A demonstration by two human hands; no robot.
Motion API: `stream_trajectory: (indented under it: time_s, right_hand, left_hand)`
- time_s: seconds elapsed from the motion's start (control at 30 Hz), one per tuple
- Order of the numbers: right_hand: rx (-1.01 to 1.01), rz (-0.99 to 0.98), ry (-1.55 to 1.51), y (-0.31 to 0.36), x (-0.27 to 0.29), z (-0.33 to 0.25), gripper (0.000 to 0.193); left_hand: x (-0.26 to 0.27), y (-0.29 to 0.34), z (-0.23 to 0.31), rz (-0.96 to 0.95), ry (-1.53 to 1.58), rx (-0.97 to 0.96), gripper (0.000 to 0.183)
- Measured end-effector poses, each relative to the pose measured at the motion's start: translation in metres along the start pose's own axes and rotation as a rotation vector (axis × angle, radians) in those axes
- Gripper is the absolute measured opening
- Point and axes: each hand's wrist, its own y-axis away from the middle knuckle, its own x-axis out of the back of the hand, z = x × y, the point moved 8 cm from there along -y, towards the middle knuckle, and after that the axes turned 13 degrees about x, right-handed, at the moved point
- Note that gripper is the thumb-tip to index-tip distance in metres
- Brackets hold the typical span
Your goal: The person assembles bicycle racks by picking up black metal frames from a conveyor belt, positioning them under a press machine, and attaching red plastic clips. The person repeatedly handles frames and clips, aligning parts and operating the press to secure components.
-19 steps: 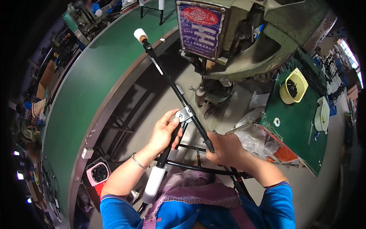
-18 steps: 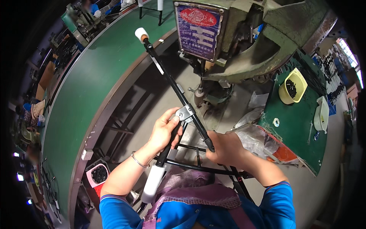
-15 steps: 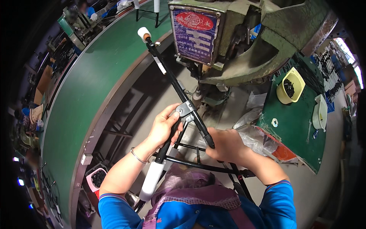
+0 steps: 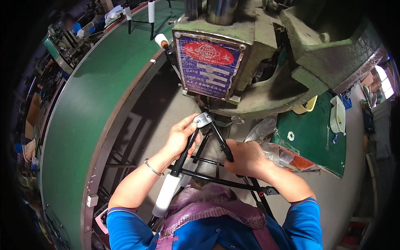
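A black tubular metal frame [image 4: 219, 138] with a grey joint bracket [image 4: 203, 120] lies across in front of me. My left hand [image 4: 181, 136] is closed round the black tube just below the bracket, its thumb pressed on the bracket's edge. Further down that tube is a white sleeve [image 4: 166, 196]. My right hand [image 4: 246, 157] grips the lower end of the other tube, with its fingers mostly hidden. The bracket sits just below the head of a green press machine [image 4: 250, 50]; that tube's far part passes behind the machine's name plate [image 4: 208, 64] and reappears at a white tip [image 4: 161, 40].
A long curved green bench [image 4: 83, 121] runs along the left. At right stands a green table [image 4: 316, 137] with a yellow bin [image 4: 306, 105], a pale tray [image 4: 338, 114] and a tape roll [image 4: 291, 136]. More black tubing [image 4: 233, 183] stands close before my apron.
The press now looks larger and nearer, and the bracket has come close beneath its head. More of the far tube is hidden behind the machine. Both hands keep their grips.
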Motion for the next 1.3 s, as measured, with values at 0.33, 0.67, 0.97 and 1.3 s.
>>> stream_trajectory:
  time_s: [0.33,0.67,0.97,1.3]
  right_hand:
    - [-0.064,-0.015,-0.034,-0.003,0.015,0.01,0.033]
    - [-0.025,0.078,-0.074,-0.007,0.03,0.02,0.033]
    - [-0.035,0.043,-0.062,-0.01,0.012,0.029,0.032]
    - [-0.059,0.019,0.011,-0.011,-0.002,0.03,0.039]
  left_hand:
    - [-0.006,-0.017,0.006,-0.047,0.027,0.051,0.038]
    - [-0.012,-0.034,0.017,-0.016,0.013,0.072,0.025]
    - [-0.012,-0.033,0.014,0.026,-0.018,0.083,0.025]
    - [-0.01,-0.037,0.01,0.032,-0.083,0.164,0.035]
